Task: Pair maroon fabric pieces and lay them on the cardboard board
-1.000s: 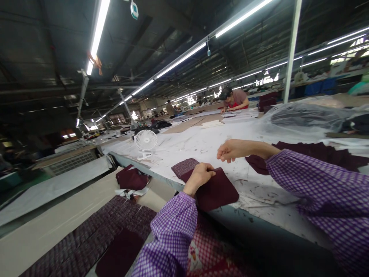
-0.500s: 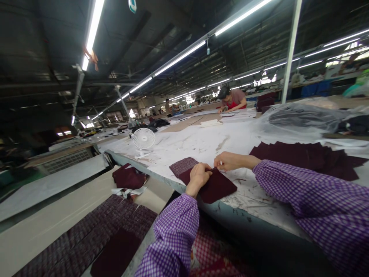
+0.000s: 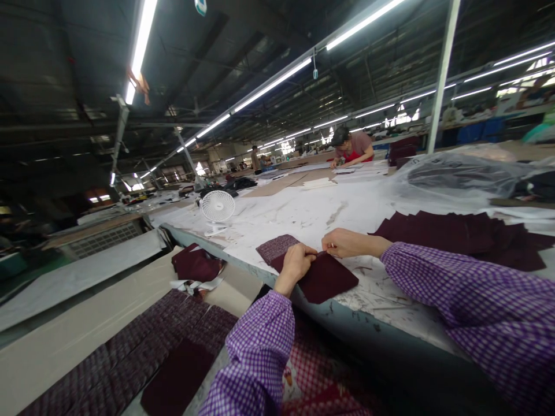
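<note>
A dark maroon fabric piece [image 3: 330, 278] lies at the near edge of the white-topped table, partly over a speckled maroon piece [image 3: 277, 247]. My left hand [image 3: 299, 261] presses on the maroon piece, with its fingers together at the upper edge. Close by on the right, my right hand [image 3: 340, 242] is closed in a pinch at the same edge; what lies between its fingertips is too small to make out. Farther right is a fanned stack of maroon pieces [image 3: 459, 234].
A small white fan [image 3: 217, 206] stands on the table [image 3: 277, 216]. Clear plastic [image 3: 459, 173] lies at the right. Speckled fabric strips [image 3: 130, 346] and a maroon bundle [image 3: 197, 263] rest on the lower left surface. Across the table a person [image 3: 358, 147] leans over.
My left hand has shifted slightly left along the maroon piece. My right hand stays at the upper edge. The view has moved a little.
</note>
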{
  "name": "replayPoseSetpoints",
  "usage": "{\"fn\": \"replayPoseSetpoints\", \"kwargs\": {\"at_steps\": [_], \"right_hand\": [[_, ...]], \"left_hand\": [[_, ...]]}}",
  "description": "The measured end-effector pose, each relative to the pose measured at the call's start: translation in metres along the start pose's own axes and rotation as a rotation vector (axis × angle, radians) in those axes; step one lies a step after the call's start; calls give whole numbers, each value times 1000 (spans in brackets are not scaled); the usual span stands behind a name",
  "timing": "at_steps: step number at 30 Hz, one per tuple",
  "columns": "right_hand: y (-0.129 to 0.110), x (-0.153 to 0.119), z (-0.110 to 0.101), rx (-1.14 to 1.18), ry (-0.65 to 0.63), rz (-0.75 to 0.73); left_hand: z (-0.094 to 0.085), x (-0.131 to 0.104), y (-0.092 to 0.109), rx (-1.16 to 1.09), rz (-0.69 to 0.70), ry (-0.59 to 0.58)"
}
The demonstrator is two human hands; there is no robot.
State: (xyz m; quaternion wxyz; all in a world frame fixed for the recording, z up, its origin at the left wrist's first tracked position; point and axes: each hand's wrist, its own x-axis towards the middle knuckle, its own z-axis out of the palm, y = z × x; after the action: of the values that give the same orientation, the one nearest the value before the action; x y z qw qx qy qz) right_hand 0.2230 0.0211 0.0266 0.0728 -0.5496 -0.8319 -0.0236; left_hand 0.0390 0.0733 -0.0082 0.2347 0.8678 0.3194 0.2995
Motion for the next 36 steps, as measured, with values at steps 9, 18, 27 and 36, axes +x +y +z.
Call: {"fn": "replayPoseSetpoints", "kwargs": {"at_steps": [9, 18, 27, 36], "right_hand": [[-11, -14, 13, -438, 22, -209], [-9, -19, 8, -236, 150, -11], [-30, -17, 15, -62, 69, 4], [-34, -18, 1, -83, -48, -87]], "left_hand": [[3, -12, 0, 215, 202, -38], [0, -16, 6, 339, 204, -56], [-10, -22, -16, 115, 197, 29], [-29, -45, -34, 48, 225, 118]]}}
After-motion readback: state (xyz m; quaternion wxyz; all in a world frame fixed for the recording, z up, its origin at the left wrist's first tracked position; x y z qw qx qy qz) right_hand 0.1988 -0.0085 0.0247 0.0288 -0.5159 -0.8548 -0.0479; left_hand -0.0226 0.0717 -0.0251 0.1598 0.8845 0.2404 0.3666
